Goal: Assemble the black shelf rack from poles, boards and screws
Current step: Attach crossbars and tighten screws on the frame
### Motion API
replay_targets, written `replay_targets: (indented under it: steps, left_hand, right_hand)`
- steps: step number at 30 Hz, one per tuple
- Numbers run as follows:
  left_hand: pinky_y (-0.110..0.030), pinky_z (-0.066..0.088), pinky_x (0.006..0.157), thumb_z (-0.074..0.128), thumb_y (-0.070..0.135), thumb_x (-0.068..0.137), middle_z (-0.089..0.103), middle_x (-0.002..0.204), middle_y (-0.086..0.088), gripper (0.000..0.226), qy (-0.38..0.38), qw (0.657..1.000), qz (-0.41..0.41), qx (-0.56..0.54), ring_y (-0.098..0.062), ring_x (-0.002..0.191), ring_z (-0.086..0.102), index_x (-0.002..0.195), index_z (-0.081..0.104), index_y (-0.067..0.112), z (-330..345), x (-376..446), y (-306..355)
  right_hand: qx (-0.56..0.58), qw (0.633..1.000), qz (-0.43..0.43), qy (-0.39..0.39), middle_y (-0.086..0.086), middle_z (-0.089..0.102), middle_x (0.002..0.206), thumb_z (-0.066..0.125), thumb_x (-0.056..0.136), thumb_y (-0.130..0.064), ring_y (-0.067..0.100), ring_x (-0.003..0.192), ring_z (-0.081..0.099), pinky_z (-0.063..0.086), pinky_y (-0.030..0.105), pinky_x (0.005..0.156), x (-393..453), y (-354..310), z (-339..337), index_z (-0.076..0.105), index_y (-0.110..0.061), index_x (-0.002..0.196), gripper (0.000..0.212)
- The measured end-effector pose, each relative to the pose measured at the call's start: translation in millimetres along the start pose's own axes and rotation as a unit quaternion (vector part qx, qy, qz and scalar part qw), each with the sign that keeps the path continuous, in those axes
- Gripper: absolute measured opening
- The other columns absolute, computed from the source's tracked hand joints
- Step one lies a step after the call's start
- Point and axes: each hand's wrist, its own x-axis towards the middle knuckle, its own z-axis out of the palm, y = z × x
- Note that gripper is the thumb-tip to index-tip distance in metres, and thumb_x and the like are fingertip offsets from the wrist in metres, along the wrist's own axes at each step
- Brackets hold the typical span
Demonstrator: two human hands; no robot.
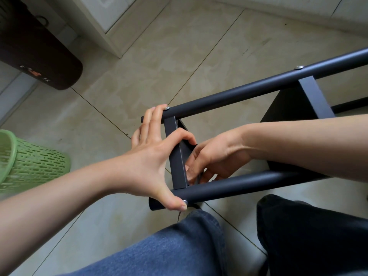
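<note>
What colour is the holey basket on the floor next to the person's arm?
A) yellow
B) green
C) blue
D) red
B: the basket with slots all over its side is light green; it lies tipped over on the tiled floor, at the left edge of the view, just beyond the left hand's forearm.

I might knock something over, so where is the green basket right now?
In the head view, the green basket lies tipped on the tiled floor at the left edge, left of the left hand and below the dark bag.
</note>
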Motion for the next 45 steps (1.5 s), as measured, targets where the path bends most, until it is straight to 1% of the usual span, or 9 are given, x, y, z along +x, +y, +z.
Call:
replay_targets:
  steps: [6, 10, 14, 17, 20, 31, 37, 42, 45]
  left_hand:
    - [-0.059, -0.003, 0.120, 0.066, 0.078, 0.028, -0.032, 0.155, 0.000, 0.104, -0.005, 1.000, -0.005, 0.006, -0.020, 0.138, -0.048, 0.122, 0.027, 0.056, -1, 1, 2]
    - [-0.058, -0.004, 0.120, 0.067, 0.078, 0.029, -0.032, 0.155, 0.002, 0.105, 0.000, 1.000, 0.002, 0.007, -0.017, 0.137, -0.049, 0.123, 0.027, 0.055, 0, 1, 1]
    - [-0.055, -0.005, 0.120, 0.067, 0.077, 0.029, -0.033, 0.154, 0.006, 0.105, 0.003, 1.000, 0.006, 0.003, -0.014, 0.136, -0.049, 0.124, 0.028, 0.055, 0, 1, 0]
    - [-0.054, -0.007, 0.120, 0.069, 0.076, 0.030, -0.035, 0.153, 0.008, 0.105, -0.001, 1.000, 0.005, 0.002, -0.013, 0.135, -0.050, 0.124, 0.027, 0.055, -1, 2, 0]
    - [-0.052, -0.008, 0.120, 0.069, 0.075, 0.030, -0.035, 0.153, 0.007, 0.106, -0.002, 1.000, 0.004, 0.003, -0.013, 0.134, -0.051, 0.125, 0.027, 0.055, -1, 2, 0]
    - [-0.058, -0.005, 0.120, 0.068, 0.076, 0.029, -0.036, 0.154, 0.004, 0.105, -0.002, 1.000, 0.002, 0.005, -0.016, 0.135, -0.051, 0.123, 0.027, 0.056, 0, 2, 0]
    - [-0.058, -0.005, 0.120, 0.068, 0.076, 0.030, -0.037, 0.153, 0.005, 0.105, -0.005, 1.000, 0.001, 0.004, -0.015, 0.134, -0.052, 0.124, 0.026, 0.057, 0, 2, -1]
    - [-0.057, -0.006, 0.120, 0.069, 0.077, 0.029, -0.037, 0.153, 0.008, 0.104, -0.004, 1.000, 0.004, -0.004, -0.014, 0.135, -0.051, 0.122, 0.026, 0.059, -2, 3, -2]
    - [-0.055, -0.009, 0.119, 0.068, 0.079, 0.028, -0.037, 0.154, 0.006, 0.106, -0.004, 1.000, 0.004, -0.001, -0.014, 0.134, -0.052, 0.123, 0.025, 0.060, -2, 3, -3]
  right_hand:
    - [-0.005, 1.000, 0.001, 0.027, 0.002, 0.064, 0.070, 0.055, 0.096, -0.014, 0.014, 0.066, 0.058, 0.049, 0.026, 0.065, 4, 2, 2, 0.063, -0.008, 0.081, 0.018]
    - [-0.018, 0.998, -0.015, 0.056, 0.002, 0.065, 0.067, 0.056, 0.095, -0.012, 0.014, 0.063, 0.061, 0.052, 0.024, 0.060, 6, 5, 4, 0.064, -0.007, 0.077, 0.020]
    - [-0.008, 1.000, -0.006, 0.014, 0.001, 0.065, 0.075, 0.056, 0.093, -0.011, 0.016, 0.072, 0.060, 0.052, 0.029, 0.069, 0, 0, 1, 0.063, -0.011, 0.084, 0.012]
    - [-0.015, 1.000, -0.005, -0.001, 0.000, 0.066, 0.077, 0.055, 0.095, -0.011, 0.015, 0.075, 0.061, 0.053, 0.028, 0.067, -2, -1, -2, 0.064, -0.013, 0.086, 0.012]
    - [-0.014, 1.000, -0.006, 0.001, 0.001, 0.067, 0.076, 0.055, 0.096, -0.011, 0.015, 0.075, 0.061, 0.055, 0.026, 0.063, -2, -1, -1, 0.064, -0.010, 0.088, 0.013]
    - [-0.028, 0.999, -0.005, 0.029, 0.004, 0.062, 0.077, 0.052, 0.098, -0.014, 0.017, 0.074, 0.058, 0.049, 0.029, 0.069, -1, -1, 6, 0.062, -0.008, 0.087, 0.016]
    - [-0.039, 0.998, -0.022, 0.049, 0.000, 0.064, 0.064, 0.057, 0.096, -0.014, 0.014, 0.063, 0.059, 0.049, 0.022, 0.057, 0, 0, 4, 0.063, -0.009, 0.080, 0.018]
    - [-0.017, 0.998, -0.036, 0.041, 0.002, 0.066, 0.072, 0.056, 0.095, -0.008, 0.013, 0.063, 0.062, 0.053, 0.022, 0.058, -1, -1, 2, 0.065, -0.010, 0.074, 0.023]
    - [-0.002, 0.999, -0.042, 0.033, 0.004, 0.066, 0.076, 0.055, 0.096, -0.008, 0.014, 0.067, 0.064, 0.055, 0.027, 0.062, -7, -2, 2, 0.066, -0.008, 0.080, 0.019]
